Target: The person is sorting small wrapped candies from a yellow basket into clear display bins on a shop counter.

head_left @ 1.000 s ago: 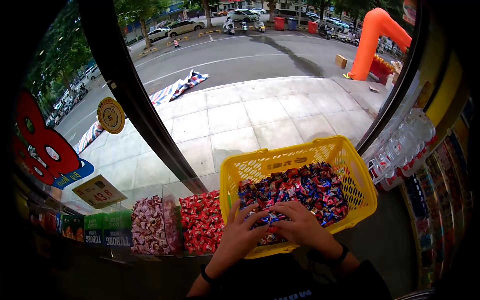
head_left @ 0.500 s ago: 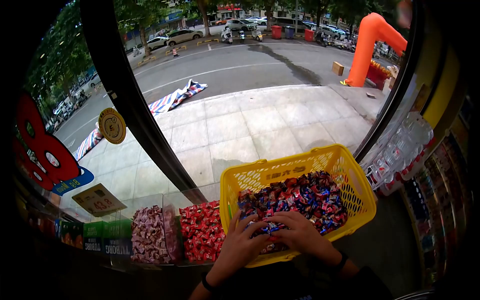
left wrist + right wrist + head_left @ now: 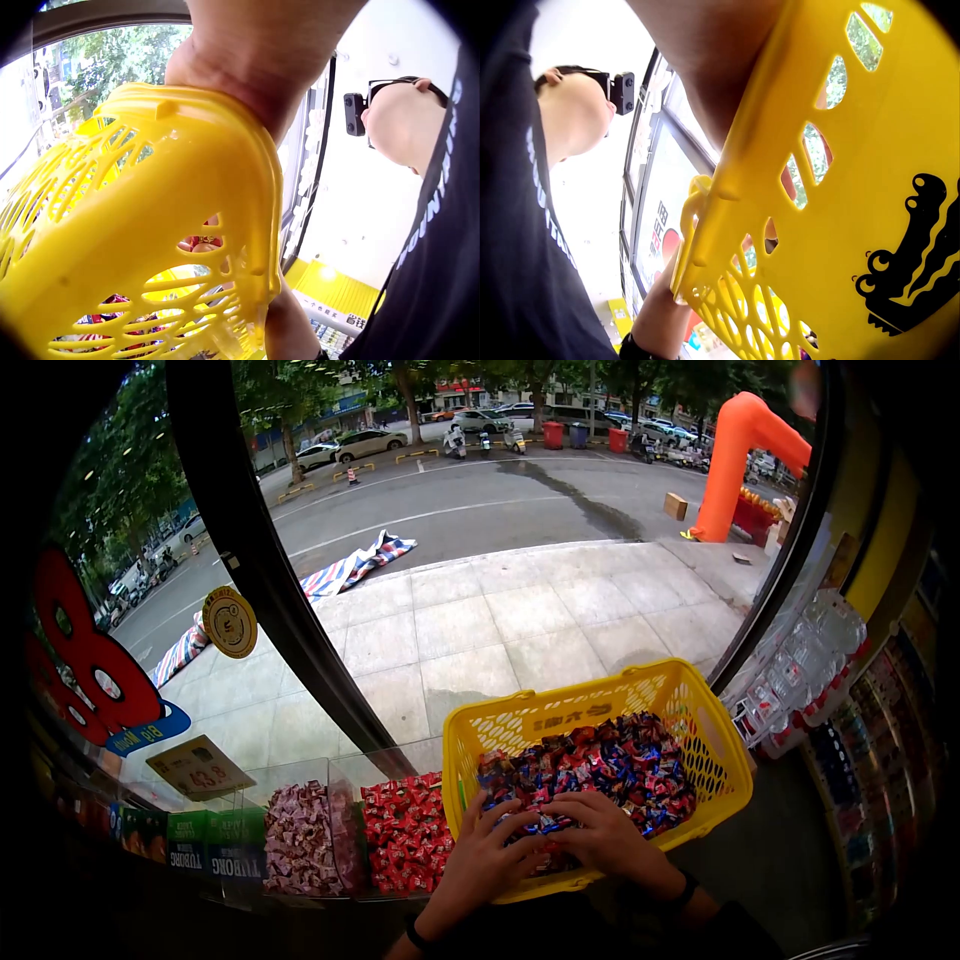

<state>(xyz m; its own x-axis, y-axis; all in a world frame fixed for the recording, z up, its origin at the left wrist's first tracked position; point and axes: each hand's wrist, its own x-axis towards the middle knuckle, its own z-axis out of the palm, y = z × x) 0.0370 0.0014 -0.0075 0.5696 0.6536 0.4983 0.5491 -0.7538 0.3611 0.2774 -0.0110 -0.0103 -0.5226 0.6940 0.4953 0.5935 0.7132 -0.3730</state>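
A yellow perforated basket [image 3: 715, 822] holds a heap of wrapped candies [image 3: 620, 765] in blue, red and dark wrappers. Both hands reach over its near rim into the near left part of the heap. The left hand [image 3: 492, 852] touches the candies with fingers spread and slightly bent. Close beside it the right hand [image 3: 597, 838] lies on the heap, its fingers bent toward the left hand. Whether either hand holds a candy cannot be told. In both wrist views the basket wall [image 3: 165, 202] [image 3: 870, 150] hides the fingers.
Left of the basket stand clear bins of red candies [image 3: 405, 835] and pink candies [image 3: 303, 840], then green boxes [image 3: 215, 845] and a price card [image 3: 200, 765]. Bottled water [image 3: 805, 660] and shelves [image 3: 870, 780] are on the right. Behind the basket is a doorway onto paving [image 3: 520, 610].
The basket and bins sit lower in the head view as the view shifted. Both hands remain over the candies, with small shifts of the fingers.
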